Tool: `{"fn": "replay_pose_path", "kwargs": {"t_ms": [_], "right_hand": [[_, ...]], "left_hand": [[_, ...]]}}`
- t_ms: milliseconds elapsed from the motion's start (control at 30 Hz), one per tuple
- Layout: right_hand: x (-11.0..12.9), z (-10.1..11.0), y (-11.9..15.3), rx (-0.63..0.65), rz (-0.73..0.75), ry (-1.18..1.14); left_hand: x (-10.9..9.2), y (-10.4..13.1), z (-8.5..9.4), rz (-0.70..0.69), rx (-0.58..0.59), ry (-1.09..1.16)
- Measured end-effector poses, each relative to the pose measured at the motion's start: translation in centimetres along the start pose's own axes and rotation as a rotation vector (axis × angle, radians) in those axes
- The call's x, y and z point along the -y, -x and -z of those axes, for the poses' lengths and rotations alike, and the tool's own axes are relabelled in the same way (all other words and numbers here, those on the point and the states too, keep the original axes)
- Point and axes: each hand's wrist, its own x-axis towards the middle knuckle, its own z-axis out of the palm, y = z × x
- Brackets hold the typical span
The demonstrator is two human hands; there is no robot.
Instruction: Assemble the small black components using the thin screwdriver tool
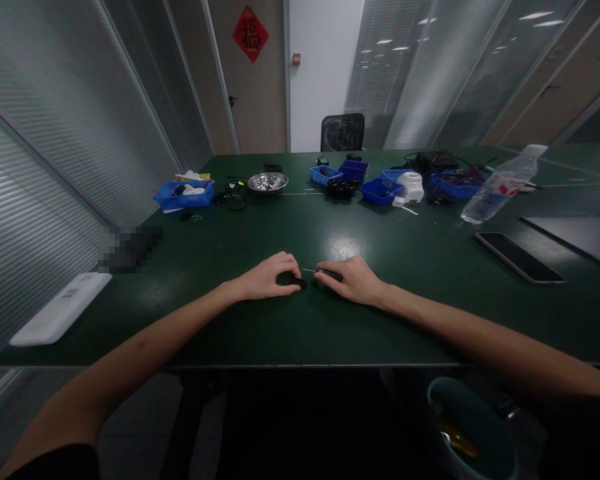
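Note:
My left hand rests on the dark green table, its thumb and fingers pinching a small black piece whose kind I cannot make out. Facing it, my right hand is closed around a slim screwdriver. Its thin metal shaft points left toward the left fingertips, above the black piece and apart from it. Most of the handle is hidden under the right fingers.
Farther back stand a metal bowl, a blue tray and several blue bins. At right are a water bottle and a phone; a white case lies left. Below the table edge is a bin.

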Motion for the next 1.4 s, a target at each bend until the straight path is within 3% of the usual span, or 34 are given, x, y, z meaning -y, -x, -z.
{"fn": "replay_pose_path", "kwargs": {"t_ms": [133,333,567,700,867,1133,1267,1400], "right_hand": [[-0.1,0.3,0.1,-0.041,-0.045,-0.045],[-0.3,0.4,0.2,-0.048,-0.071,-0.084],[-0.4,0.4,0.3,-0.046,-0.067,-0.087],[-0.5,0.4,0.3,-0.042,-0.068,-0.077],[-0.6,0.5,0.3,-0.034,-0.066,-0.079],[-0.5,0.4,0.1,-0.03,-0.06,-0.067],[-0.3,0.4,0.0,-0.023,-0.06,-0.055],[-0.2,0.5,0.0,-0.027,-0.053,-0.069]], "left_hand": [[-0.5,0.2,1.1,-0.025,0.072,0.046],[-0.3,1.4,4.2,0.031,0.196,0.07],[2.8,2.6,5.9,0.19,0.035,-0.082],[4.2,3.0,6.1,0.227,0.083,-0.077],[4.3,3.0,5.9,0.287,0.099,-0.028],[2.1,2.3,4.9,0.261,0.17,0.171],[0.7,2.0,4.3,0.202,0.219,0.147],[0.8,1.9,4.1,0.204,0.202,0.076]]}}
